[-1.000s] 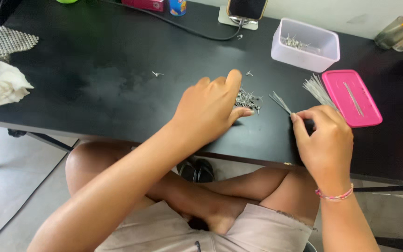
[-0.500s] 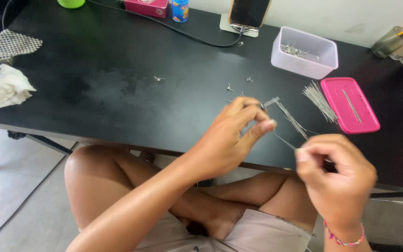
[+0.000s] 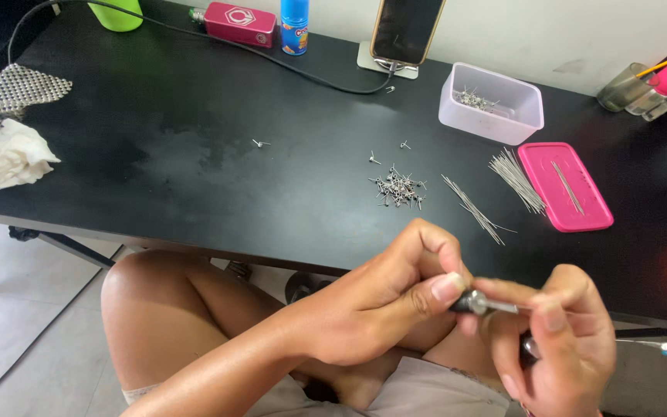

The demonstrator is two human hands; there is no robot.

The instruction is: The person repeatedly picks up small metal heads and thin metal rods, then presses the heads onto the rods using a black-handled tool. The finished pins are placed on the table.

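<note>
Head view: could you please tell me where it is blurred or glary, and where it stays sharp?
Head view: the right hand and the thin tool it shares with the left hand are smeared by blur; the pile of pins and pink lid stay sharp; soft glare greys the black table at centre left, and a red glow lies at its right edge.

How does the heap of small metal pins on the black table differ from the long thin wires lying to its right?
The small pins are short and headed, tangled in a loose cluster with a few strays; the long wires are slender, straight and lie roughly parallel in a diagonal row. The pins sit nearer the table's middle, the wires closer to the pink lid. Both are silvery metal on the black table.
</note>
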